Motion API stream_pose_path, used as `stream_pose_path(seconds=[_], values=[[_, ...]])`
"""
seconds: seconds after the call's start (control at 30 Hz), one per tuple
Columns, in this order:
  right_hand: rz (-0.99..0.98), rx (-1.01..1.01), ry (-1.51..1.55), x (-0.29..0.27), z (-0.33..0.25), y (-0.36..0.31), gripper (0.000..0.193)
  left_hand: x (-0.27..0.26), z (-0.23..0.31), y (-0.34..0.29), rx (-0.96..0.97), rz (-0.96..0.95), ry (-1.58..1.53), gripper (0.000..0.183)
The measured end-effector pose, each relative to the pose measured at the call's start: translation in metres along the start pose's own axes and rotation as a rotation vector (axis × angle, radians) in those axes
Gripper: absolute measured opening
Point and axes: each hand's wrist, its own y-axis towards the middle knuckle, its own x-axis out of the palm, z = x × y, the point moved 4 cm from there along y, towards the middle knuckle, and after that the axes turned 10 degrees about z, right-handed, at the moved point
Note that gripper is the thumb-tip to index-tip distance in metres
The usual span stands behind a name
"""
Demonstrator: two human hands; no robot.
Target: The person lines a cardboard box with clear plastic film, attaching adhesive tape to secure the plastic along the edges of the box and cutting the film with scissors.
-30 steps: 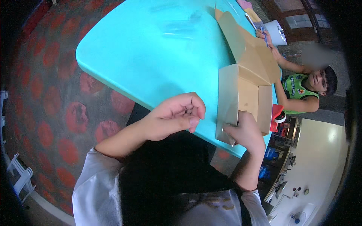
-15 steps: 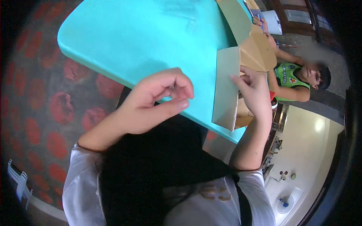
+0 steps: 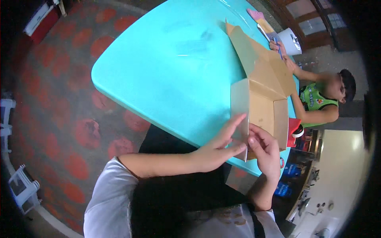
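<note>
A cardboard box (image 3: pixel 240 97), pale outside and brown inside, stands with its lid (image 3: pixel 254 49) folded back at the right side of the turquoise table. Against the outer face of its left wall rests my left hand (image 3: pixel 212 152), thumb and fingers apart. My right hand (image 3: pixel 266 152) is at the near end of the box, its fingers curled and its thumb and forefinger pinching the edge of that same wall near the front corner. Nothing lies on the visible part of the box's inner floor. Some fingertips are hidden behind the wall.
The turquoise table (image 3: pixel 158 59) stretches left and away. Beyond the box sits a person in a green top (image 3: pixel 315 95), holding a blue pen (image 3: pixel 279 47) near a white container (image 3: pixel 291 41). A red tape dispenser (image 3: pixel 293 131) stands right of the box. White plastic chairs (image 3: pixel 24 188) are at far left.
My left hand has moved right, from above the table edge to the box's left wall. My right hand has come back from over the box to its near corner. The view has shifted.
</note>
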Motion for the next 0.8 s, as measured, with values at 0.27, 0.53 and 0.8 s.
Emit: stream_pose_path(seconds=[0.27, 0.53, 0.8], values=[[0.000, -0.373, -0.007, -0.006, -0.002, 0.002, 0.053, -0.064, 0.083, 0.023, 0.396, 0.284, 0.797, 0.041], [0.278, -0.692, -0.130, -0.044, 0.023, -0.028, 0.035, -0.148, 0.140, 0.070, 0.071, 0.855, 1.879, 0.033], [0.405, -0.720, -0.054, -0.072, 0.053, -0.054, 0.025, -0.171, 0.162, 0.079, 0.400, 0.687, 1.202, 0.012]])
